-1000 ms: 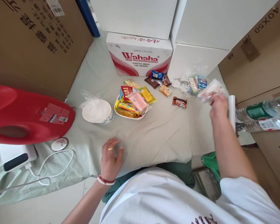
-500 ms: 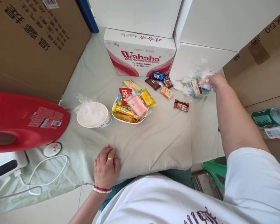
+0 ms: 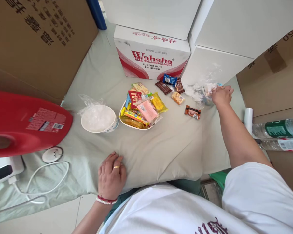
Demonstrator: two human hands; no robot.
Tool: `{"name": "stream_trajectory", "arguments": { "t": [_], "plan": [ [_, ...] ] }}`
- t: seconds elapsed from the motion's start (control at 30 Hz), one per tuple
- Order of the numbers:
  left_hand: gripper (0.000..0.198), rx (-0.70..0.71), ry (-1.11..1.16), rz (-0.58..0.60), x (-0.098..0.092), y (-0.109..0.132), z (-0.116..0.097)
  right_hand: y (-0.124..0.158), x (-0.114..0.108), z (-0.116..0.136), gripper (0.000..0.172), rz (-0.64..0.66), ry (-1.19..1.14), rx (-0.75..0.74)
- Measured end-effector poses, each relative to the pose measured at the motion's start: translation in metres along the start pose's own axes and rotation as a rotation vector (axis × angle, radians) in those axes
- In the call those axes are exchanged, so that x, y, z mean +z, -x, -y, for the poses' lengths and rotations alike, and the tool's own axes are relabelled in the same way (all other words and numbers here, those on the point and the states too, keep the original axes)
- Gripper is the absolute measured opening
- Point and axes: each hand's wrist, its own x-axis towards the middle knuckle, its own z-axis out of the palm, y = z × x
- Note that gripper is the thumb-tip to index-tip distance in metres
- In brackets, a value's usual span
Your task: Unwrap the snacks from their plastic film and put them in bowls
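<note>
My right hand (image 3: pixel 222 96) reaches to a clear plastic bag (image 3: pixel 197 94) of packaged snacks at the right, by the white boxes. Its fingers curl down over the packets, and whatever they hold is hidden. At the near edge of the cloth-covered table, my left hand (image 3: pixel 111 177) lies flat and holds nothing. A bowl of wrapped snacks (image 3: pixel 136 126) stands in the middle, with a pink packet (image 3: pixel 147 110) on top. Beside the bag lie a brown-orange wrapped bar (image 3: pixel 192 112), a pale yellow snack (image 3: pixel 177 97), a blue packet (image 3: pixel 169 80) and two dark brown packets (image 3: pixel 163 87).
Left of the snack bowl stands a paper bowl (image 3: pixel 97 130) lined with clear plastic. A red jug (image 3: pixel 26 123) and a white cable (image 3: pixel 45 195) are at the left. A Wahaha water carton (image 3: pixel 152 60) stands behind; plastic bottles (image 3: pixel 278 129) lie at the right.
My right hand has moved left and slightly down, over the packets in the bag. My left hand stays in place. The view has shifted slightly.
</note>
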Motion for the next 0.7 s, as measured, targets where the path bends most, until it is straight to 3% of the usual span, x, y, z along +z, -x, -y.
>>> {"name": "stream_trajectory", "arguments": {
  "t": [0.1,0.2,0.3,0.4,0.5,0.6,0.67,0.7],
  "plan": [
    [0.025,-0.002,0.018,-0.01,0.0,0.001,0.0,0.005,-0.02,0.016,0.06,-0.106,0.073,0.118],
    [0.024,0.008,0.027,-0.026,-0.001,0.001,0.0,0.004,-0.038,0.031,0.061,-0.199,0.143,-0.172],
    [0.021,0.019,0.019,-0.034,-0.002,0.0,-0.001,0.002,-0.047,0.047,0.038,-0.078,0.155,-0.523],
    [0.021,0.016,0.027,-0.04,-0.002,0.0,-0.002,0.025,-0.053,0.064,0.032,0.042,0.098,-0.562],
    [0.02,-0.011,0.048,-0.1,0.0,0.003,-0.001,0.093,-0.058,0.074,0.04,0.081,-0.01,-0.48],
    [0.017,-0.065,0.098,-0.202,-0.001,0.01,0.0,0.191,-0.055,0.074,0.047,0.109,-0.206,-0.377],
    [0.009,-0.135,0.236,-0.159,-0.006,0.01,-0.006,0.255,-0.049,0.075,0.047,0.173,-0.393,-0.327],
    [0.009,-0.18,0.345,-0.076,-0.01,0.008,-0.012,0.283,-0.047,0.077,0.046,0.193,-0.479,-0.306]
  ]
}}
